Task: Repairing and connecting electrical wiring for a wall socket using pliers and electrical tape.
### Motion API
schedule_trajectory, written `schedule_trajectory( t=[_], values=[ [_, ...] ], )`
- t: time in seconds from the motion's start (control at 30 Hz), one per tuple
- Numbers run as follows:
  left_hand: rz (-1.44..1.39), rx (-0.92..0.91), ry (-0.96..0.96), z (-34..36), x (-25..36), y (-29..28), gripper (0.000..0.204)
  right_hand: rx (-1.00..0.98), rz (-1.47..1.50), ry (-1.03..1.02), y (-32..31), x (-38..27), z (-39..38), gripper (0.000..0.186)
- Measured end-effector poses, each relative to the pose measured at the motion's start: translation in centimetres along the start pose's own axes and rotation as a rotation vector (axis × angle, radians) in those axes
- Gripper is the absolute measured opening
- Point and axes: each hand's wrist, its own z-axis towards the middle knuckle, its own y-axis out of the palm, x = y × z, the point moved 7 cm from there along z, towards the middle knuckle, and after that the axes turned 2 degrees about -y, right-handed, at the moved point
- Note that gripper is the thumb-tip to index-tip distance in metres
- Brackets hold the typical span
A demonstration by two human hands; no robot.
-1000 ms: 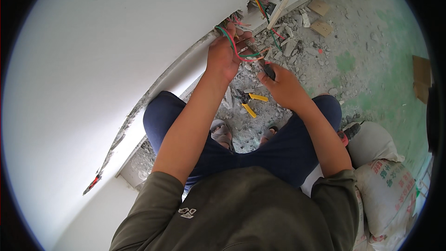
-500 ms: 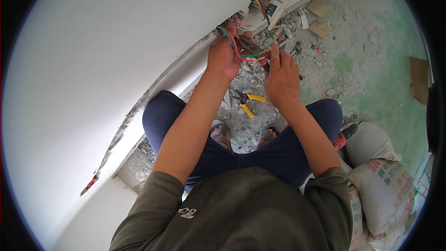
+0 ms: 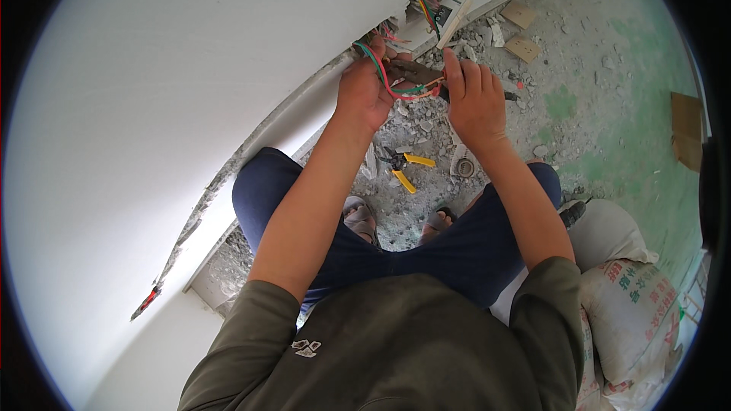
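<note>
My left hand (image 3: 361,93) is closed around green and pink wires (image 3: 403,96) by a rough opening at the wall's bottom edge. A dark metal tool (image 3: 411,72) lies among these wires, probably pliers; its jaws are hard to make out. My right hand (image 3: 477,106) is closed over that tool, index finger raised to the bared wire tips. Beyond both hands, more coloured wires (image 3: 429,17) come out beside a black socket part (image 3: 443,18). Yellow-handled pliers (image 3: 407,171) lie on the rubble below my hands.
A white wall (image 3: 167,91) runs along my left. Plaster rubble (image 3: 419,125) and tan square plates (image 3: 518,15) lie on the floor (image 3: 586,114). Stacked sacks (image 3: 624,304) and a partly hidden power tool (image 3: 571,215) are at my right, a cardboard piece (image 3: 685,129) beyond.
My right hand has risen from the tool's lower end, turned back-up and shifted right, its fingers now over the tool near the wire tips. My left hand stays about where it was.
</note>
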Motion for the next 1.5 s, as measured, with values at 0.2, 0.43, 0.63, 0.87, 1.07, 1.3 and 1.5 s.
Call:
schedule_trajectory(
  t=[0.2,0.43,0.63,0.87,1.07,1.3,1.5],
  values=[
    [0.016,-0.038,-0.023,0.2,-0.3,0.4,0.027,-0.159,-0.029,-0.110,-0.3,1.1,1.2,0.035],
    [0.101,-0.079,-0.014,0.1,-0.1,0.3,0.032,-0.796,0.178,-0.125,-0.8,2.7,7.0,0.026],
    [0.046,-0.046,-0.050,0.0,-0.2,-0.1,0.035,-0.902,0.679,0.447,-0.3,1.9,1.6,0.025],
    [0.037,-0.020,-0.017,0.2,-0.2,0.2,0.034,-0.815,1.595,1.100,2.7,-6.3,-6.3,0.030],
    [0.005,-0.066,-0.009,0.2,0.1,0.2,0.032,-0.681,1.674,1.213,2.7,-7.4,-4.4,0.009],
    [0.082,-0.051,-0.041,0.1,-0.2,0.2,0.036,-0.703,1.726,1.194,4.2,-8.2,-5.1,0.023],
    [0.066,-0.057,-0.031,-0.1,-0.2,0.3,0.036,-0.680,1.539,1.140,3.8,-7.1,-4.3,0.028]
  ],
)
